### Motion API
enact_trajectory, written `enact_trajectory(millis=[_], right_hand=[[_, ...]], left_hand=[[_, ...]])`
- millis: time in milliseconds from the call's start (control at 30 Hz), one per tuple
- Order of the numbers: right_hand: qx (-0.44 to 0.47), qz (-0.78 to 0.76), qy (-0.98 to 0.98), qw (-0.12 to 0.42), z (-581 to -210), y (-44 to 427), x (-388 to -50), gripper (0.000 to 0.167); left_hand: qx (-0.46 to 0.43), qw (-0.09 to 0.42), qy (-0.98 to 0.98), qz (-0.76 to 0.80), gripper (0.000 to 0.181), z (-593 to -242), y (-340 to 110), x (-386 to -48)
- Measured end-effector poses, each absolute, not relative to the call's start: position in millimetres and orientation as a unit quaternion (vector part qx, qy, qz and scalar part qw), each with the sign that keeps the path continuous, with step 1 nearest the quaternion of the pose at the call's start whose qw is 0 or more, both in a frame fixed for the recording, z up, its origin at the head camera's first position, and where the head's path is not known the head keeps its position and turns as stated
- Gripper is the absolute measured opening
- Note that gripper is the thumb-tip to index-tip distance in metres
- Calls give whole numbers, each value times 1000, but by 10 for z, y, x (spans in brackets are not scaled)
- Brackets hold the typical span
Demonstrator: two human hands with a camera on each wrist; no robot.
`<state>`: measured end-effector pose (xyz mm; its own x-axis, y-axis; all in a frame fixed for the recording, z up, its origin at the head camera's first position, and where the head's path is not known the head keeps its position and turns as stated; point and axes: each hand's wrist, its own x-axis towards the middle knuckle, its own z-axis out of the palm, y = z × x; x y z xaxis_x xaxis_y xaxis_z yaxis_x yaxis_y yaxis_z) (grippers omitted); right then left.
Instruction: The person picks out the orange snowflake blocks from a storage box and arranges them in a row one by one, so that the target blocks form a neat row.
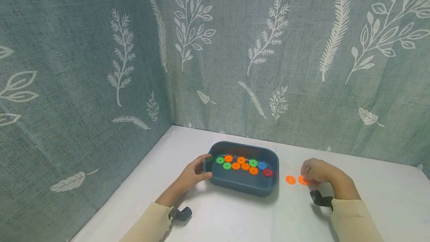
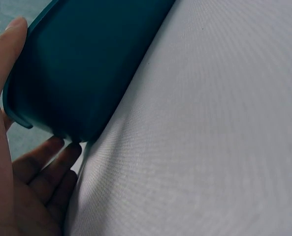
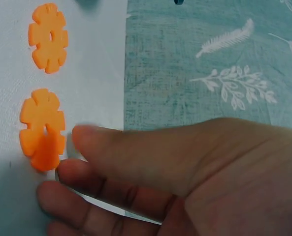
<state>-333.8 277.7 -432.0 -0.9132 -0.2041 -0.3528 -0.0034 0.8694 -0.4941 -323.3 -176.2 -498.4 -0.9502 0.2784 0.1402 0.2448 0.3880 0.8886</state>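
A dark blue-green plastic tub (image 1: 236, 186) sits on the white table. Several flower-shaped notched discs lie inside in green (image 1: 227, 166), orange (image 1: 236, 166), blue (image 1: 262, 165) and red (image 1: 267, 173). My left hand (image 1: 194, 174) holds the tub's left end; in the left wrist view its thumb (image 2: 8, 49) lies along one side, fingertips against the end wall. Right of the tub, two orange discs lie flat on the table. My right hand (image 1: 318, 171) is at the farther-right orange disc (image 3: 39, 115), its fingertips beside the edge, thumb apart. The other orange disc (image 3: 48, 37) lies untouched.
A grey-green curtain (image 1: 228, 85) with white leaf prints hangs behind the table (image 1: 235, 219) and along its left side. Each wrist wears a dark strap (image 1: 173, 214) with a small black mount.
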Motion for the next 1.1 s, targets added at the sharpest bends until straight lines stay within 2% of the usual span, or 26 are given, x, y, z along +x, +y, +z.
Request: enact_trajectory(millis=[300, 1100], right_hand=[[-44, -224, 950, 214, -4376, 2753, -3368, 22], [-43, -228, 948, 218, -4349, 2761, -3303, 15]], left_hand=[[153, 19, 831, 534, 65, -4977, -1756, -3228], [162, 18, 828, 537, 66, -4988, -1767, -3240]])
